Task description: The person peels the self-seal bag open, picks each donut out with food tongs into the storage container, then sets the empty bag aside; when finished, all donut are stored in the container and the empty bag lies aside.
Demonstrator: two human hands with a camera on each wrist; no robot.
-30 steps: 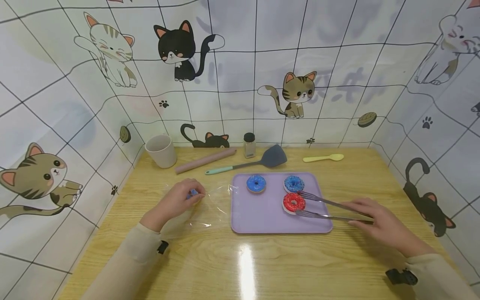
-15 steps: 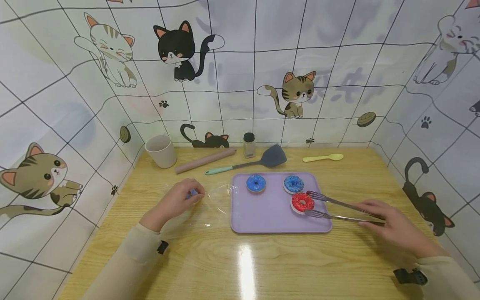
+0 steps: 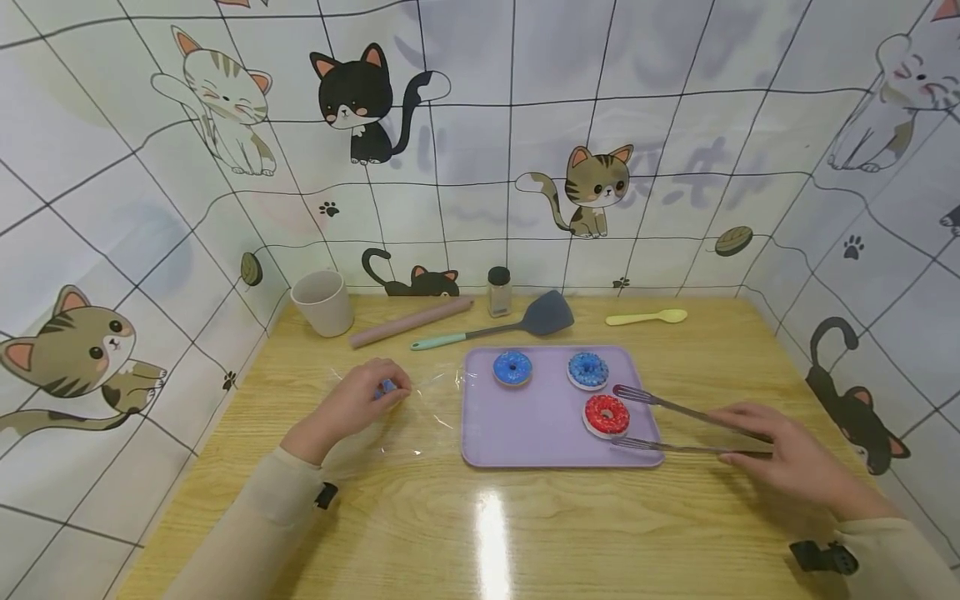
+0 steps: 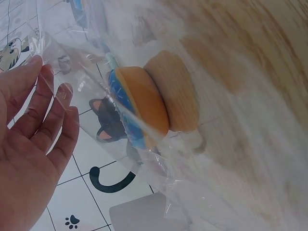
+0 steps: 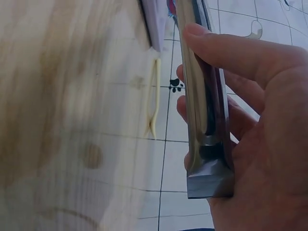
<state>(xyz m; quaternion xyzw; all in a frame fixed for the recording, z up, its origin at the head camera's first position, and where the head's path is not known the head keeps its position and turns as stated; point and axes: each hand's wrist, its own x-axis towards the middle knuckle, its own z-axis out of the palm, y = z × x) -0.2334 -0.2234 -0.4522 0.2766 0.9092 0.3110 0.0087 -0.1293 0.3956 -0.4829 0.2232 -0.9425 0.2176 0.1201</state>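
Head view: right hand (image 3: 780, 454) gripping metal tongs (image 3: 678, 427) at the hinge end, fingers wrapped round both arms. Tong tips spread apart, bracketing the red donut (image 3: 606, 415) without touching it; donut lying flat near the right front corner of the purple tray (image 3: 525, 437). Two blue donuts (image 3: 513, 367) on the tray's far half. Left hand (image 3: 352, 404) resting on a clear plastic bag (image 3: 420, 408) left of the tray, fingers curled over a small blue-iced donut (image 4: 139, 106) inside it. Left wrist view: palm relaxed, film touching fingertips. Cup (image 3: 322, 302), rolling pin (image 3: 411, 321), spatula (image 3: 517, 323), yellow spoon (image 3: 647, 317) along the back wall.
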